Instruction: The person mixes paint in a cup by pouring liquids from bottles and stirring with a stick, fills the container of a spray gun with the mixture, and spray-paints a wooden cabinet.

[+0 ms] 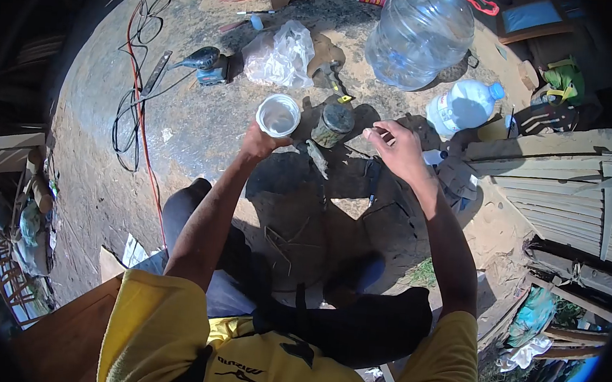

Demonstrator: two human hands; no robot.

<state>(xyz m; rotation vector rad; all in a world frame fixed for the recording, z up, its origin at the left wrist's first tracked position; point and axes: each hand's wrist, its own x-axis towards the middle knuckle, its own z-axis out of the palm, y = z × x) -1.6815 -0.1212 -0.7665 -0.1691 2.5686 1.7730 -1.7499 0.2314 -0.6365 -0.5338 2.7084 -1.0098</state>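
My left hand (261, 142) is wrapped round a white plastic cup (278, 115), whose open top faces up. My right hand (396, 146) is raised to the right, fingers curled and fingertips together; whatever they may pinch is too small to name. Between the hands stands a dark round can (334, 124) with a flat top, touched by neither hand. Just below the can lies a pale, rough scrap (317, 159). A hammer-like tool (334, 79) with a yellow part rests behind the can.
A large clear jug (421, 39) and a white bottle with a blue cap (463, 107) stand at the back right. Behind the cup are a plastic bag (281, 56) and a power sander (212, 69). An orange cable (140, 108) runs down the left.
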